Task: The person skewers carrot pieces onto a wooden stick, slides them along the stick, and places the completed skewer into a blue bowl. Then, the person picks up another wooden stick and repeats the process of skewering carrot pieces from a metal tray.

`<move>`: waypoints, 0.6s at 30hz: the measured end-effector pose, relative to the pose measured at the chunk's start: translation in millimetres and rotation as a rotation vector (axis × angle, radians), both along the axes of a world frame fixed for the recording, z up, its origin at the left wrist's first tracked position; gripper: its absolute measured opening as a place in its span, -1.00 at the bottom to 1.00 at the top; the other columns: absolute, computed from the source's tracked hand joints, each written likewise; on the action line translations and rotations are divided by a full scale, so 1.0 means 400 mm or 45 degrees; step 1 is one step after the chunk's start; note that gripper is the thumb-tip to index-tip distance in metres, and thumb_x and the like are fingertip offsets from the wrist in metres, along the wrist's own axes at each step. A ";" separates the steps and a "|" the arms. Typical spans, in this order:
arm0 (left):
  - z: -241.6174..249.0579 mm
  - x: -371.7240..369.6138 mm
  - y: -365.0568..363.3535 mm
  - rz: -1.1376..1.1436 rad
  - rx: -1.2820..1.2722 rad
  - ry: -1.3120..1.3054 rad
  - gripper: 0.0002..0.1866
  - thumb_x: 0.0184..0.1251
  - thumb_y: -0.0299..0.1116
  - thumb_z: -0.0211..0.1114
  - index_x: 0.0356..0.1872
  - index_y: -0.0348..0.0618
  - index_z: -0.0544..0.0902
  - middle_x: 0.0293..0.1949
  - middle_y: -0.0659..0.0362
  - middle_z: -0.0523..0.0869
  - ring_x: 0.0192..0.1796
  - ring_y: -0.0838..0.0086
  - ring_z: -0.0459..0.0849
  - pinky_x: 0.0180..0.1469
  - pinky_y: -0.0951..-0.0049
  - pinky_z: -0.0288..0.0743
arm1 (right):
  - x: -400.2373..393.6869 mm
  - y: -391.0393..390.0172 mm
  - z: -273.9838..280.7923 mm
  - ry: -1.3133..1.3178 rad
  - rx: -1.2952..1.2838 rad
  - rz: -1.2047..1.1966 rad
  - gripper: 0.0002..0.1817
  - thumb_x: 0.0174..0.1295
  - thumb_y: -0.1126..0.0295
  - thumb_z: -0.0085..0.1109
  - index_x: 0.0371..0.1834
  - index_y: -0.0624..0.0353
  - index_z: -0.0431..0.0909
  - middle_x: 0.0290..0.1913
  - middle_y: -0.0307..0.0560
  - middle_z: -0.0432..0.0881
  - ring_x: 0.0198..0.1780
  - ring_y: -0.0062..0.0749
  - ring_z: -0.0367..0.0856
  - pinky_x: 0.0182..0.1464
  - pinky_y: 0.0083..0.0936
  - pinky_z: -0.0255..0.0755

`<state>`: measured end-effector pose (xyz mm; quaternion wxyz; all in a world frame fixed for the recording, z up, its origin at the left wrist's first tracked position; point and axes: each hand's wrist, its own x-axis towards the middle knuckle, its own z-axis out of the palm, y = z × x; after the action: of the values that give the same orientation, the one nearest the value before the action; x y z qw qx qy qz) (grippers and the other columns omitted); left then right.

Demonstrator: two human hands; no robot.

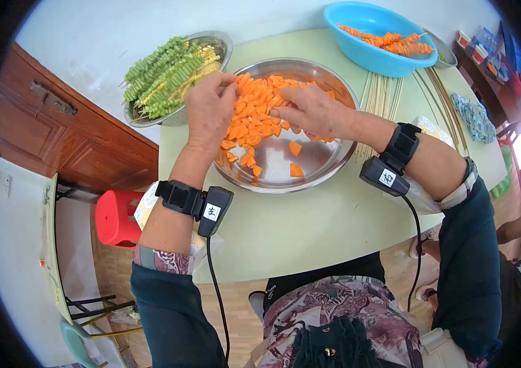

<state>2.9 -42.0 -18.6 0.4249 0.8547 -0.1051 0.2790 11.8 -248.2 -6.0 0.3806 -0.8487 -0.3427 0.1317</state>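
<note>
A wide steel basin [272, 183] on the table holds a heap of cut orange carrot pieces [251, 116], with a few loose ones on its bare bottom. At the heap's left side, my left hand [208, 110] is closed in a pinch; what lies between its fingertips is hidden. My right hand [318, 111] reaches over the heap from the right. Its thumb stretches out apart from the bent forefinger, and the other fingers curl down out of sight among the carrot pieces.
Skewered green and yellow vegetables [168, 76] fill a metal bowl [226, 46] at the back left. A blue basin [358, 52] holds orange skewers [389, 42]. Thin bamboo sticks [383, 98] lie right of the steel basin. A red stool [113, 216] stands left; another person's arm [518, 227] shows right.
</note>
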 end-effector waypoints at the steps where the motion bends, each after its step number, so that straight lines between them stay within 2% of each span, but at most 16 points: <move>1: 0.002 -0.003 -0.001 -0.011 -0.035 0.036 -0.88 0.18 -0.58 0.15 -0.29 -0.35 0.62 -0.43 0.16 0.68 -0.40 0.60 0.65 -0.33 0.64 0.54 | 0.002 0.001 -0.003 0.009 0.007 0.017 -0.58 0.29 0.12 -0.06 -0.43 0.36 0.37 -0.60 -0.01 0.57 -0.71 -0.41 0.53 -0.69 -0.51 0.43; 5: 0.012 -0.008 0.000 -0.037 -0.045 0.099 -0.88 0.19 -0.58 0.15 -0.28 -0.35 0.62 -0.44 0.15 0.68 -0.40 0.58 0.66 -0.35 0.63 0.54 | 0.001 0.001 0.002 0.078 -0.004 -0.004 -0.59 0.29 0.14 -0.05 -0.41 0.37 0.39 -0.60 -0.03 0.56 -0.70 -0.44 0.53 -0.68 -0.49 0.43; 11: 0.024 -0.008 0.004 -0.107 -0.170 0.218 -0.85 0.18 -0.56 0.17 -0.25 -0.35 0.62 -0.41 0.13 0.68 -0.39 0.55 0.67 -0.34 0.63 0.54 | 0.007 0.001 -0.009 0.186 0.158 0.068 -0.62 0.29 0.19 -0.04 -0.40 0.38 0.40 -0.63 -0.07 0.55 -0.77 -0.48 0.47 -0.72 -0.54 0.38; 13: 0.033 -0.015 0.000 -0.111 -0.204 0.258 -0.85 0.18 -0.55 0.17 -0.24 -0.36 0.62 -0.40 0.13 0.68 -0.39 0.54 0.68 -0.34 0.63 0.55 | 0.008 0.002 -0.011 0.327 0.214 0.076 -0.66 0.29 0.18 -0.03 -0.43 0.29 0.39 -0.70 -0.19 0.48 -0.80 -0.61 0.40 -0.76 -0.69 0.31; 17: 0.032 -0.011 0.009 -0.186 -0.319 0.323 -0.84 0.18 -0.55 0.17 -0.23 -0.36 0.62 -0.37 0.12 0.68 -0.37 0.52 0.68 -0.33 0.63 0.56 | 0.010 0.003 -0.012 0.285 0.165 0.059 -0.65 0.29 0.17 -0.03 -0.41 0.30 0.40 -0.69 -0.18 0.48 -0.80 -0.62 0.41 -0.76 -0.69 0.30; 18: 0.031 -0.009 0.011 -0.186 -0.320 0.323 -0.84 0.18 -0.55 0.17 -0.23 -0.36 0.62 -0.37 0.12 0.68 -0.37 0.52 0.68 -0.33 0.63 0.56 | 0.010 0.003 -0.013 0.271 0.161 0.063 -0.63 0.28 0.18 -0.04 -0.42 0.34 0.40 -0.67 -0.13 0.52 -0.80 -0.55 0.43 -0.74 -0.63 0.33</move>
<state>-0.7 -37.7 -6.2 0.5572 0.8135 -0.0768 0.1482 15.9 -246.9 -11.1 0.4642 -0.7955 -0.3288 0.2088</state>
